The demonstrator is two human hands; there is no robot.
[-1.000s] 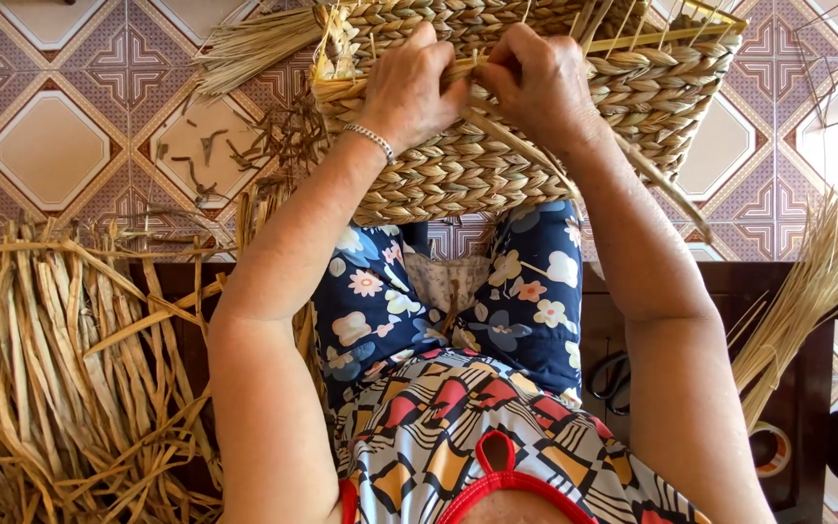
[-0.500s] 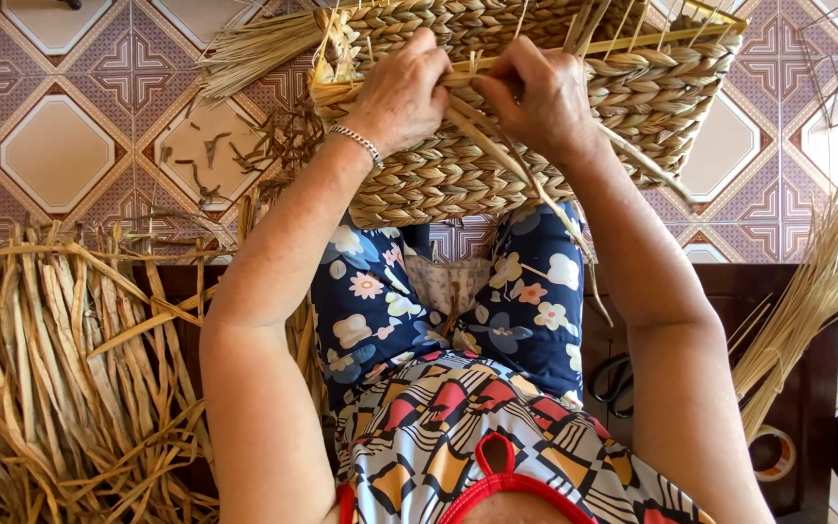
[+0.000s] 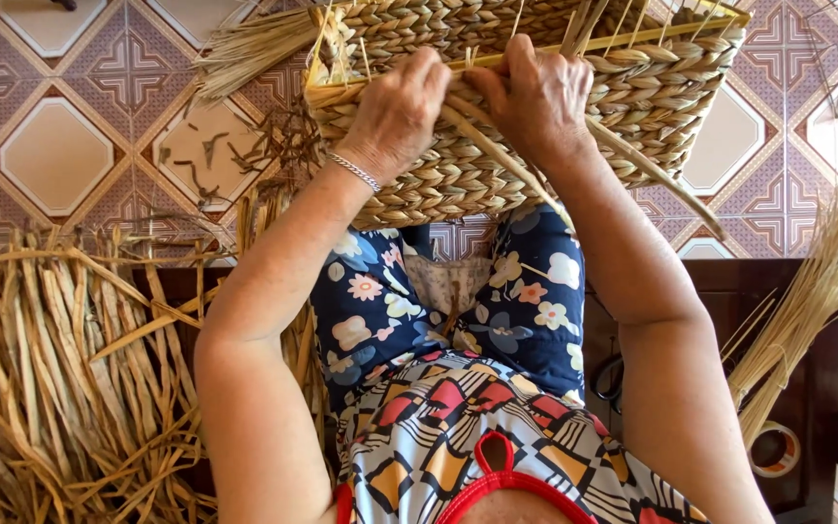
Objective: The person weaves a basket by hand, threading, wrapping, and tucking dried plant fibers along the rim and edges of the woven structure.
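A woven straw basket (image 3: 652, 87) rests on my knees, tilted towards me, with a yellow frame along its rim. My left hand (image 3: 395, 116), with a silver bracelet at the wrist, presses against the basket's near wall just below the rim. Beside it, my right hand (image 3: 535, 97) grips the rim, its fingers closed around loose straw strands (image 3: 647, 170) that trail down to the right over the weave. Both hands touch each other at the rim.
A big heap of dried flat straw (image 3: 60, 378) lies at my left. A bundle of thin reeds (image 3: 807, 291) leans at the right, with a tape roll (image 3: 776, 448) on the dark bench. More reeds (image 3: 244, 53) stick out left of the basket over the patterned tile floor (image 3: 60, 146).
Both hands shifted slightly along the rim, and the loose strands under my right hand have swung further down to the right.
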